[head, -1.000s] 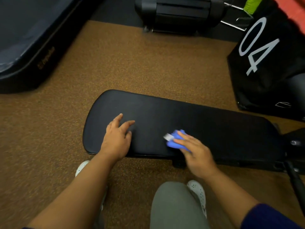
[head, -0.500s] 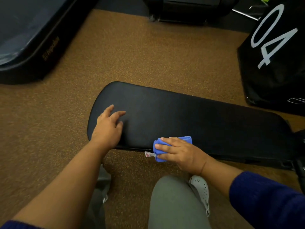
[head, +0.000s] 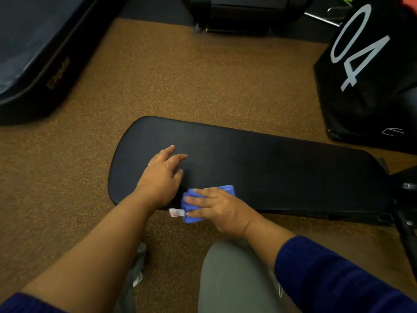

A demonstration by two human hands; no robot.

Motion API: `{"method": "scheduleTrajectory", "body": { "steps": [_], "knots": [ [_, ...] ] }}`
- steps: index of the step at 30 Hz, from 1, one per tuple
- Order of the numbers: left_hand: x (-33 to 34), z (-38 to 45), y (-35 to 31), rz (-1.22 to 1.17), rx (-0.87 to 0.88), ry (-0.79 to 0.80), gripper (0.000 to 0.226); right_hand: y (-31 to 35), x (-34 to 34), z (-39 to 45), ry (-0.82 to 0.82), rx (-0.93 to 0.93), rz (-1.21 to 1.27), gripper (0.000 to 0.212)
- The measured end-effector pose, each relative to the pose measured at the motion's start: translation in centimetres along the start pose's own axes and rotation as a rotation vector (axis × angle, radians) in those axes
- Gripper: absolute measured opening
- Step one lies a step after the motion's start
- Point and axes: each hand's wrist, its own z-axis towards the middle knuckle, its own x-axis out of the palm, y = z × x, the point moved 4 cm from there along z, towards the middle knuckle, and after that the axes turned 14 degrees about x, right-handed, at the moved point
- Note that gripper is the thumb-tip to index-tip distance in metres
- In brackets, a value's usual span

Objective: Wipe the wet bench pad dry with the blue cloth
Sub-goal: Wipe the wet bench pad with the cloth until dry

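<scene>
Head view: we press blue cloth (head: pixel 194 205) onto near edge of black bench pad (head: pixel 270 172), lower centre of frame, right hand (head: pixel 222 211) clamped over it. Left hand (head: pixel 161 175) rests flat on pad just beside, fingers spread.

We have one view only, from a wide-angle camera worn on the head, looking forward and steeply down. It sits close above the black bench pad (head: pixel 259 168), which lies across the middle of the frame. The brown speckled floor (head: pixel 180 82) stretches beyond the pad toward the top edge.
</scene>
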Motion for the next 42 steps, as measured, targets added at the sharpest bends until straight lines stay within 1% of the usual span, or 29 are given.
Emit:
{"method": "scheduleTrajectory", "body": {
  "steps": [2, 5, 7, 9, 10, 12, 13, 15, 16, 18, 19, 20, 21, 22, 23, 25, 26, 27, 30, 32, 34, 35, 36, 37, 40, 41, 42],
  "knots": [
    [0.8, 0.7, -1.6, -0.017, 0.038, 0.043, 0.045, -2.7, -1.2, -3.4, -0.047, 0.075, -0.004, 0.038],
    [2.2, 1.5, -3.8, -0.045, 0.077, 0.115, 0.046, -6.2, -3.8, -8.9, -0.100, 0.179, -0.076, 0.048],
    [3.2, 2.1, -5.0, -0.060, 0.091, 0.151, 0.047, -8.6, -5.3, -12.6, -0.117, 0.254, -0.106, 0.061],
    [4.1, 2.6, -6.3, -0.063, 0.104, 0.180, 0.047, -11.0, -6.6, -16.7, -0.093, 0.365, -0.122, 0.077],
    [4.5, 2.8, -6.9, -0.062, 0.112, 0.190, 0.047, -12.2, -7.2, -18.7, -0.068, 0.428, -0.139, 0.081],
    [5.3, 3.2, -8.1, -0.062, 0.132, 0.210, 0.047, -13.7, -8.4, -22.0, -0.037, 0.557, -0.182, 0.080],
    [5.6, 3.4, -8.6, -0.064, 0.141, 0.218, 0.047, -14.2, -9.0, -23.2, -0.055, 0.608, -0.179, 0.078],
    [6.2, 3.8, -9.3, -0.063, 0.151, 0.228, 0.047, -14.6, -10.6, -24.3, -0.186, 0.722, -0.078, 0.076],
    [6.4, 4.0, -9.6, -0.061, 0.152, 0.232, 0.047, -14.6, -11.5, -24.3, -0.304, 0.806, -0.008, 0.072],
    [6.7, 4.5, -10.1, -0.046, 0.150, 0.226, 0.047, -14.4, -13.1, -22.7, -0.575, 0.974, 0.112, 0.053],
    [6.8, 4.8, -10.3, -0.043, 0.144, 0.213, 0.047, -14.2, -13.2, -21.2, -0.688, 1.028, 0.158, 0.046],
    [6.9, 5.1, -10.6, -0.049, 0.130, 0.190, 0.047, -13.8, -12.8, -19.1, -0.748, 1.056, 0.183, 0.042],
    [6.9, 5.4, -10.8, -0.062, 0.112, 0.159, 0.047, -13.0, -11.9, -16.3, -0.765, 1.041, 0.192, 0.039],
    [6.9, 5.8, -11.1, -0.074, 0.094, 0.122, 0.047, -12.1, -11.1, -13.1, -0.743, 0.974, 0.179, 0.037],
    [6.8, 6.2, -11.3, -0.080, 0.082, 0.088, 0.047, -11.1, -9.9, -10.0, -0.665, 0.864, 0.145, 0.039],
    [6.8, 7.0, -11.8, -0.087, 0.065, 0.049, 0.049, -8.6, -7.1, -4.7, -0.383, 0.652, 0.059, 0.044],
    [7.0, 7.4, -11.9, -0.094, 0.055, 0.048, 0.050, -7.6, -6.0, -3.3, -0.253, 0.612, 0.038, 0.045],
    [7.2, 7.6, -12.1, -0.096, 0.050, 0.055, 0.051, -7.4, -5.4, -2.9, -0.191, 0.599, 0.026, 0.044],
    [8.1, 8.6, -12.6, -0.067, 0.084, 0.092, 0.048, -10.2, -5.9, -5.9, -0.277, 0.562, -0.056, 0.045],
    [8.7, 9.0, -12.9, -0.050, 0.103, 0.115, 0.046, -14.7, -6.9, -10.7, -0.389, 0.711, -0.054, 0.046],
    [9.1, 9.3, -13.1, -0.056, 0.098, 0.124, 0.046, -19.6, -9.0, -17.2, -0.510, 0.960, -0.109, 0.054],
    [9.3, 9.5, -13.3, -0.062, 0.101, 0.120, 0.046, -21.4, -10.4, -20.1, -0.547, 1.096, -0.136, 0.060],
    [9.5, 9.6, -13.4, -0.066, 0.109, 0.115, 0.046, -22.8, -11.7, -22.4, -0.569, 1.209, -0.151, 0.062],
    [9.6, 9.8, -13.6, -0.070, 0.115, 0.108, 0.046, -24.2, -12.8, -23.8, -0.579, 1.312, -0.159, 0.058],
    [9.7, 10.4, -13.8, -0.099, 0.093, 0.084, 0.046, -27.3, -14.0, -23.0, -0.609, 1.641, -0.147, 0.047],
    [9.6, 10.5, -13.9, -0.111, 0.089, 0.069, 0.046, -27.6, -14.0, -21.4, -0.636, 1.678, -0.135, 0.047],
    [9.4, 10.6, -13.9, -0.122, 0.093, 0.052, 0.046, -27.6, -13.7, -19.0, -0.660, 1.641, -0.123, 0.045]
  ]
}}
